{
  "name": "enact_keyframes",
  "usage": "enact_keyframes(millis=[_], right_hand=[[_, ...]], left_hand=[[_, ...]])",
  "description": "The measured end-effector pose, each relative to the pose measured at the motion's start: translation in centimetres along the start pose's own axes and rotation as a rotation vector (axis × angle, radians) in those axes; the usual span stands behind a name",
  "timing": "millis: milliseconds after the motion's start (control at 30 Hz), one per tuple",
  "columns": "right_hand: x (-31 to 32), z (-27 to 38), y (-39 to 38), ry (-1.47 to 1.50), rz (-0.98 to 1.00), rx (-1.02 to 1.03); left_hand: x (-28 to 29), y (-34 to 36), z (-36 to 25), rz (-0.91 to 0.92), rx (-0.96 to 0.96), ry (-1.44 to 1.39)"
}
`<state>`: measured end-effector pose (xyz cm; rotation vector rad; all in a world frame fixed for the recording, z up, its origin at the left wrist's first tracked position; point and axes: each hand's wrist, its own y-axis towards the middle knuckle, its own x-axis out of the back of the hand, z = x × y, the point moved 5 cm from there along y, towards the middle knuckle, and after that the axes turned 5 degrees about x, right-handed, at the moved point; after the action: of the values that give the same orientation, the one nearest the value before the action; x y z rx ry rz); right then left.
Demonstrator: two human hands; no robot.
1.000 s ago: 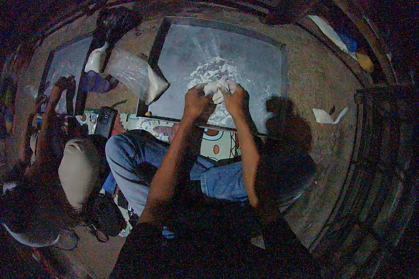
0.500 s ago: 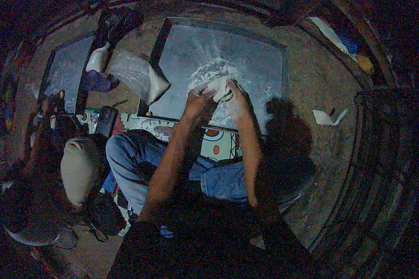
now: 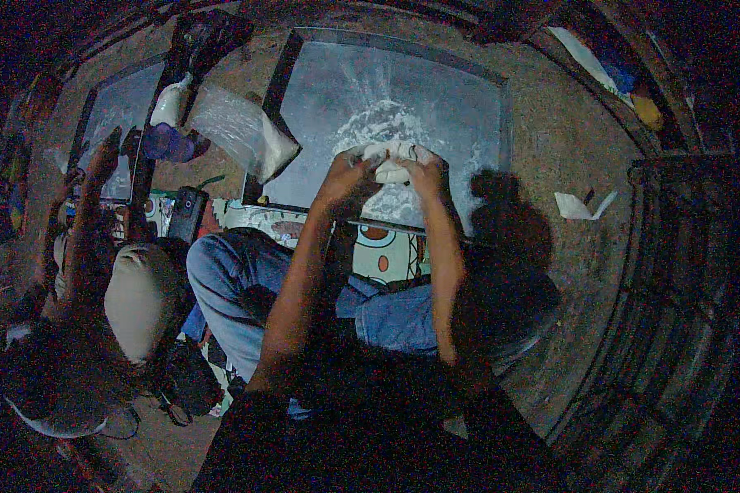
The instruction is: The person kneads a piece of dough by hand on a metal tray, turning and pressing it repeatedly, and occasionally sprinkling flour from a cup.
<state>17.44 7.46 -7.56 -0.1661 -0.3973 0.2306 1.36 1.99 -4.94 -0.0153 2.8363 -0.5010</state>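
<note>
Between my two hands is a lump of white dough [image 3: 392, 171], held just over a dark-framed flat board [image 3: 329, 78]. My left hand [image 3: 347, 179] is closed around its left side, with the fingers curled over it. On the other side my right hand [image 3: 427, 176] grips it, thumb toward the middle. Loose white flour [image 3: 378, 119] lies heaped and scattered on the board beyond and beneath the hands. Shadow hides some of the fingertips.
Left of the board lie a clear plastic bag [image 3: 234, 123] with white powder and a purple-and-white item [image 3: 168, 140]. A dark phone [image 3: 187, 212] stands nearby. A co-worker's hand [image 3: 103, 156] is over a second board [image 3: 123, 103]. White paper [image 3: 582, 205] lies at right.
My hands have shifted their hold on the dough, which now looks wider and sits slightly nearer. The co-worker's hand at left has moved up over the second board.
</note>
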Motion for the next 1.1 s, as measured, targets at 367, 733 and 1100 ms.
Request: enact_keyframes(millis=[367, 733, 1100], right_hand=[[0.2, 2.0, -0.5, -0.314, -0.208, 0.127], [0.3, 1.2, -0.5, -0.524, -0.308, 0.25], [-1.9, 5.9, -2.7, -0.461, -0.31, 0.288]], left_hand=[[-0.2, -0.9, -2.4, -0.125, -0.077, 0.164], [-1.5, 0.1, 0.5, -0.106, -0.105, 0.351], [0.6, 0.5, -1.2, -0.48, -0.182, 0.338]])
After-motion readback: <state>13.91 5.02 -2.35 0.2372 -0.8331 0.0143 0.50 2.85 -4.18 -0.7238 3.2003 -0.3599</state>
